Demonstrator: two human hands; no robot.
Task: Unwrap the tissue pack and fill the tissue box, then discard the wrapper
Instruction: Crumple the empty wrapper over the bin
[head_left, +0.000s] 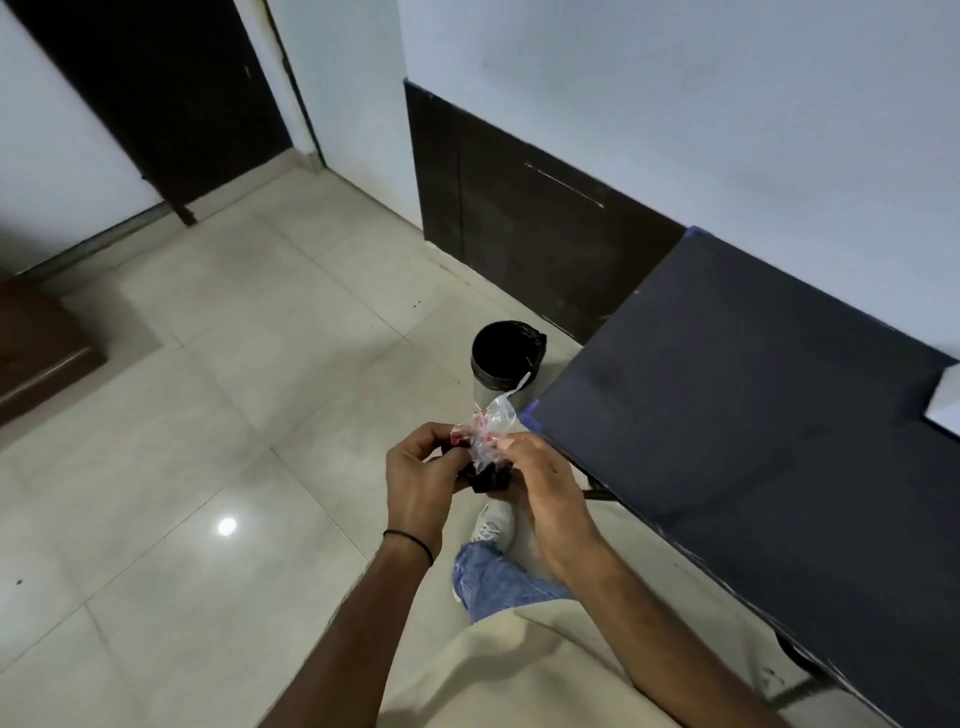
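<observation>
A crumpled clear plastic wrapper (487, 435) with red and dark print is bunched between both hands at mid-frame, one strip sticking up toward the bin. My left hand (418, 475) pinches its left side. My right hand (545, 491) grips its right side, fingers curled over it. A bin (501, 364) lined with a black bag stands on the floor just beyond the hands, its mouth open upward. The tissue box is not in view.
A dark blue table (769, 415) fills the right side, with the corner of a white object (943, 410) at its far right edge. Pale floor tiles (234, 389) stretch to the left. A dark door (156, 104) and brown wall panel (535, 234) stand behind.
</observation>
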